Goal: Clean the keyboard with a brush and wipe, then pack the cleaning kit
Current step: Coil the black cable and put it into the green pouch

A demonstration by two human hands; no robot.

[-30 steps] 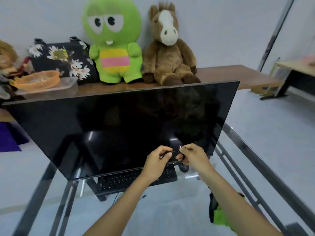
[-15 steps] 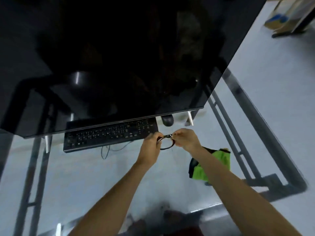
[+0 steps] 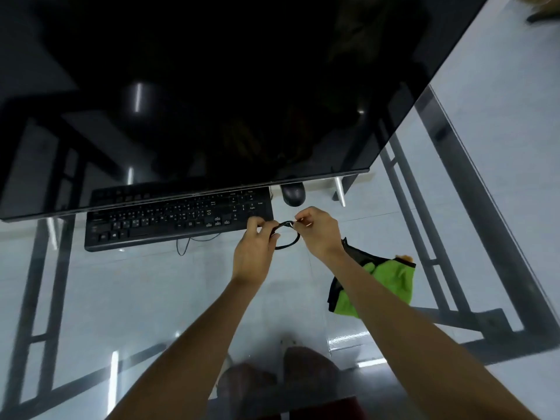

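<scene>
A black rectangular plastic keyboard (image 3: 178, 221) is positioned on the glass table (image 3: 127, 298), left of both hands. A thin black looped cord (image 3: 288, 237) is pinched between the left hand (image 3: 254, 253) and right hand (image 3: 318, 231), fingers curled. A green-and-black fabric pouch (image 3: 381, 283) is located at the right.

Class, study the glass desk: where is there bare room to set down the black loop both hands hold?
Free: the wide glass in front of the black keyboard, left of the left hand. Crowded: the right side, where the right hand, black mouse and green-and-black cloth pouch sit close together; the black loop hangs there.
</scene>
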